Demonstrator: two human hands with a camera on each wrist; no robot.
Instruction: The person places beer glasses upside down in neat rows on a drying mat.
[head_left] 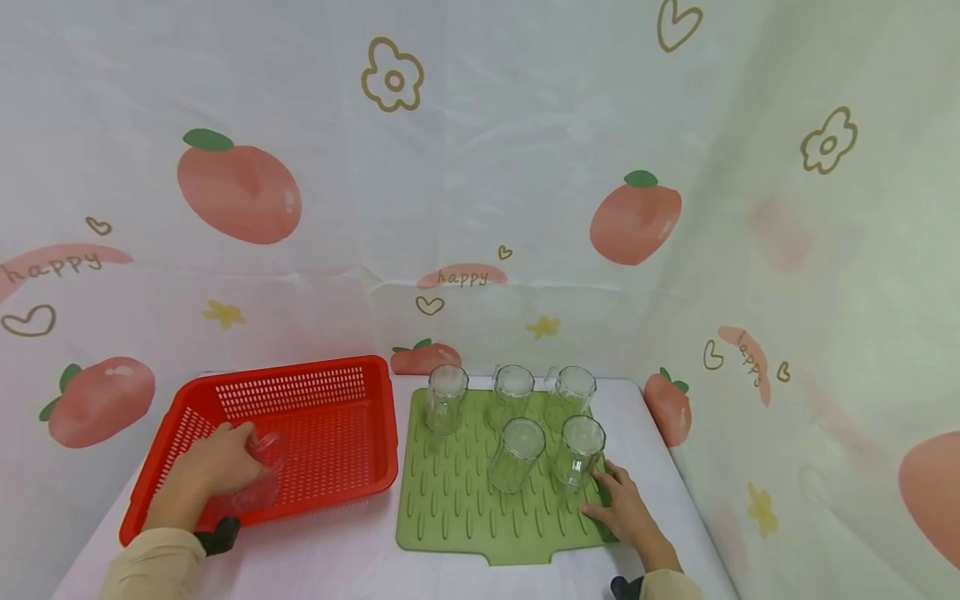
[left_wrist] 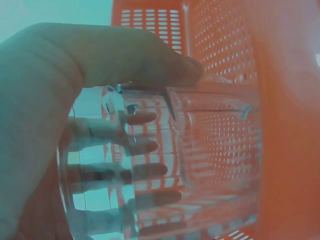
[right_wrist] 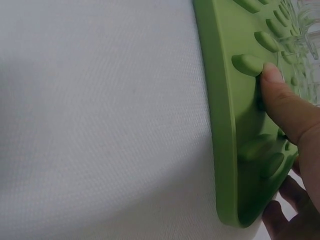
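In the red basket at the left, my left hand (head_left: 217,462) grips a clear glass mug (head_left: 258,492). The left wrist view shows this mug (left_wrist: 195,150) lying sideways, thumb along its upper side and the other fingers seen through the glass. At the right, my right hand (head_left: 626,508) rests at the edge of a green drying mat (head_left: 450,508). Its thumb (right_wrist: 280,95) lies on the mat's ridged top, while the other fingers reach past the edge. Closest to that hand is an upside-down glass mug (head_left: 581,450); another mug (head_left: 516,454) stands left of it.
Along the mat's back stand three more upside-down glass mugs, left (head_left: 447,400), middle (head_left: 513,396) and right (head_left: 573,396). The perforated red basket (head_left: 386,417) sits left of the mat on a white tablecloth (head_left: 352,550). A fruit-printed curtain (head_left: 465,167) hangs behind and at the sides.
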